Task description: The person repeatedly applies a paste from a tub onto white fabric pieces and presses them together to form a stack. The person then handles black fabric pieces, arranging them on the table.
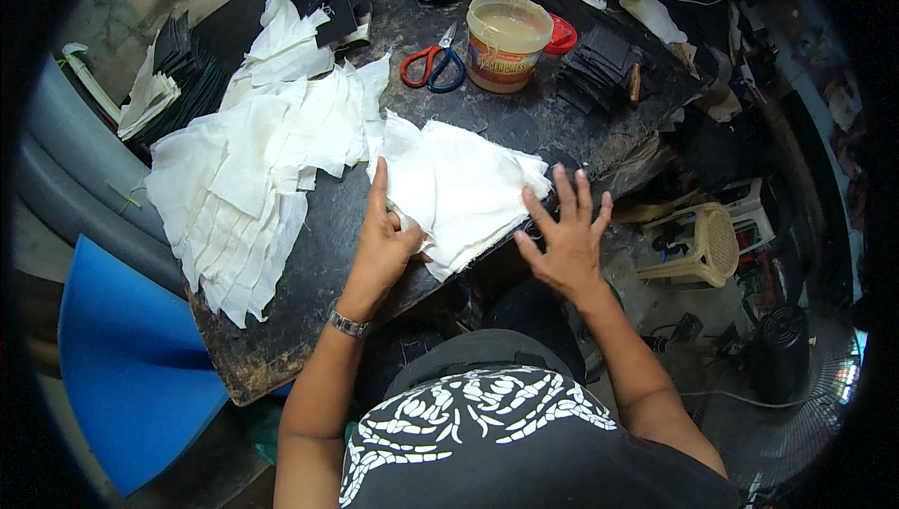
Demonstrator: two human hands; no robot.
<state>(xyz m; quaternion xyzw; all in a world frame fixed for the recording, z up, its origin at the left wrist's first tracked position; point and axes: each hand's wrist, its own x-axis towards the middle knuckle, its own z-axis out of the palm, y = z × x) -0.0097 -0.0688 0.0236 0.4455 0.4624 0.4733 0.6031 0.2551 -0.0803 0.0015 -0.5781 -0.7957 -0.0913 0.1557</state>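
A person's two bare hands worked a small stack of white fabric pieces (464, 192) at the near edge of a dark, worn counter (309, 322). The left hand (382, 245) pressed on the stack's edge at 9 o'clock, forefinger stretched up along the cloth and thumb on a lower corner. The right hand (562, 237) lay open at 3 o'clock, fingers spread flat, fingertips touching the stack's edge, gripping nothing. A larger spread of white fabric pieces (253, 172) covered the counter at 9 to 10 o'clock of the stack. At 12 o'clock lay scissors with red and blue handles (433, 64), just beside an open tub of pale paste (506, 41). A pile of dark squares (599, 69) sat at 1 o'clock.
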